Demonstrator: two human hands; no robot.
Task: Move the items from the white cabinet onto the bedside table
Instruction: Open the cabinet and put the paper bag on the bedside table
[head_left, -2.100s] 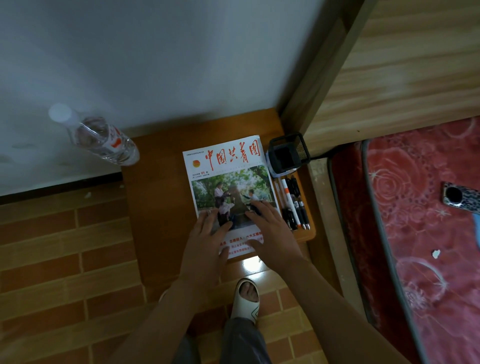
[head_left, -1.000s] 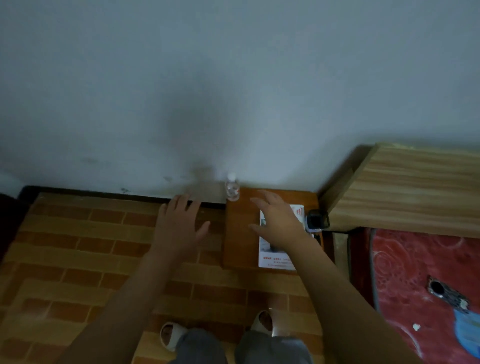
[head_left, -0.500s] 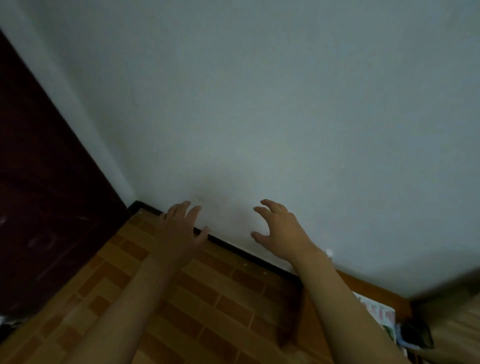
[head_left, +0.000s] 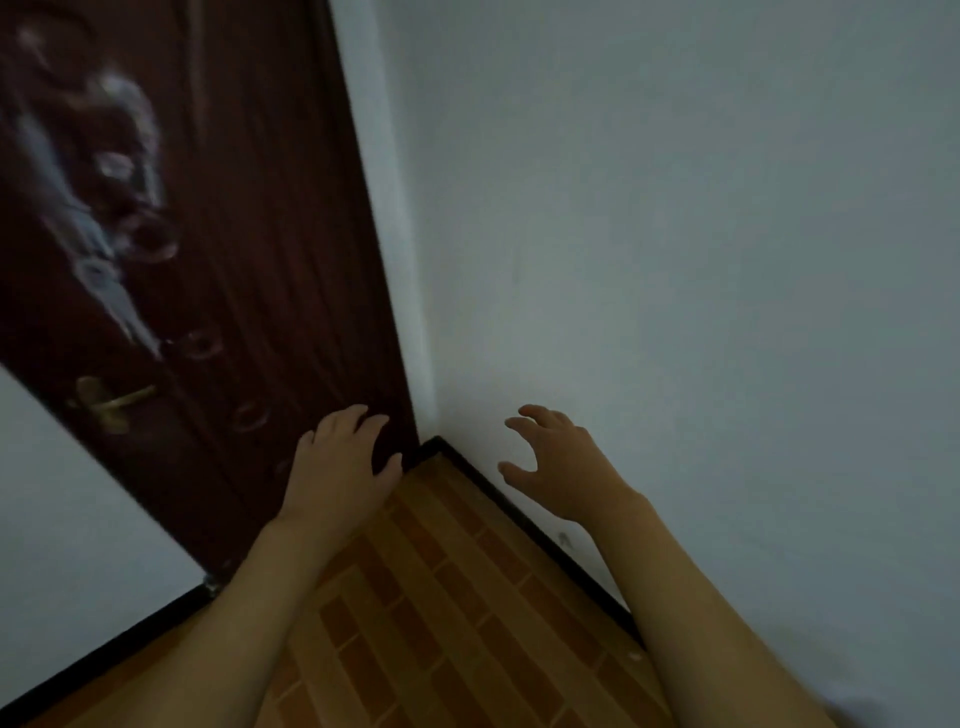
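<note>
Two bare forearms reach forward over brick-patterned flooring (head_left: 447, 613). The left hand (head_left: 340, 467) and right hand (head_left: 563, 465) are both held out empty, fingers spread and loosely curled. A black baseboard (head_left: 524, 519) edges the floor where it meets the pale wall (head_left: 675, 260) on the right. Ahead at the corner stands one dark red door (head_left: 234, 260) with one brass handle (head_left: 106, 402). Neither cabinet, bedside table nor any item to move is in sight.

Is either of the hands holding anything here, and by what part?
Nothing is held. The left hand and right hand are both open and empty, fingers spread.
</note>
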